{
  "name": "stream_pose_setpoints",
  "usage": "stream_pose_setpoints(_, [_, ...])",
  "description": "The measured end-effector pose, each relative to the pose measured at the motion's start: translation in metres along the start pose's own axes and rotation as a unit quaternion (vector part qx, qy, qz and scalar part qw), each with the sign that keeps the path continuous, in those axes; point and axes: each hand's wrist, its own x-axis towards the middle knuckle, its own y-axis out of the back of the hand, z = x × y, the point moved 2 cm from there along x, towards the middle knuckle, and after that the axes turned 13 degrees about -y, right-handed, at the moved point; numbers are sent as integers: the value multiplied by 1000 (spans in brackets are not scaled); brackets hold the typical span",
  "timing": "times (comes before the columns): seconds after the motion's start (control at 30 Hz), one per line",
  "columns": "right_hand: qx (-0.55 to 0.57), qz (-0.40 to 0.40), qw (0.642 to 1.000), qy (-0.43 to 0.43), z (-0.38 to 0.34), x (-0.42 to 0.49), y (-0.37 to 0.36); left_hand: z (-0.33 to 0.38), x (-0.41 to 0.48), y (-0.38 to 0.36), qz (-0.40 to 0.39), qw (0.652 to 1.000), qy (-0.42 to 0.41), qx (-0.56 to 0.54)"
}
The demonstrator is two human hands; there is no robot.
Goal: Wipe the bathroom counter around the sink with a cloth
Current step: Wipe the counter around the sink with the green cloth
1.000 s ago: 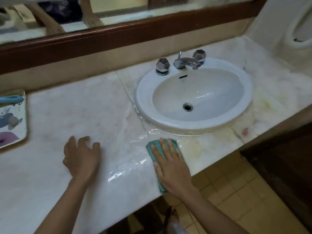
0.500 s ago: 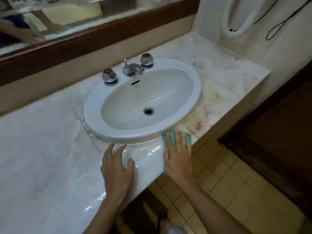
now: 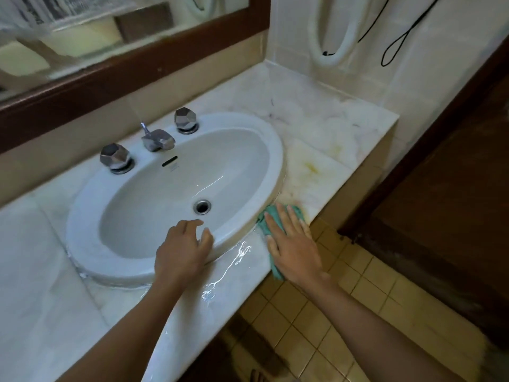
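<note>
A white oval sink [image 3: 275,161] is set into the pale marble counter [image 3: 325,133]. My right hand [image 3: 293,244] lies flat on a green cloth [image 3: 271,216], pressing it onto the counter at the sink's front right edge, close to the counter's front lip. Most of the cloth is hidden under the palm. My left hand [image 3: 181,250] rests on the sink's front rim with fingers loosely spread and holds nothing. A wet streak [image 3: 234,260] shines on the counter between the two hands.
Chrome tap [image 3: 157,140] with two faceted knobs [image 3: 115,157] [image 3: 186,119] sits behind the basin. Yellowish stains [image 3: 312,168] mark the counter right of the sink. A wood-framed mirror [image 3: 132,64] runs along the back wall. Tiled floor [image 3: 358,312] and a dark wooden door [image 3: 446,216] lie to the right.
My right hand has slid the cloth rightward along the counter's front, past the sink's front edge. My left hand moved from the counter up onto the sink rim. The view shifted right.
</note>
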Motion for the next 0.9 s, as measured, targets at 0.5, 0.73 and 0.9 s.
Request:
stream_pose_setpoints(0.5, [15,14,994,-103,-41,-25,-6,10,-3,3,31,999,0,6])
stream_pose_setpoints(0.73, [4,-48,998,-48,-24,-31,7,5,-5,4,12,999,19,-24])
stream_pose_setpoints(0.9, [2,-42,999,-24,-16,-24,14,2,0,2,-4,995,85,-49])
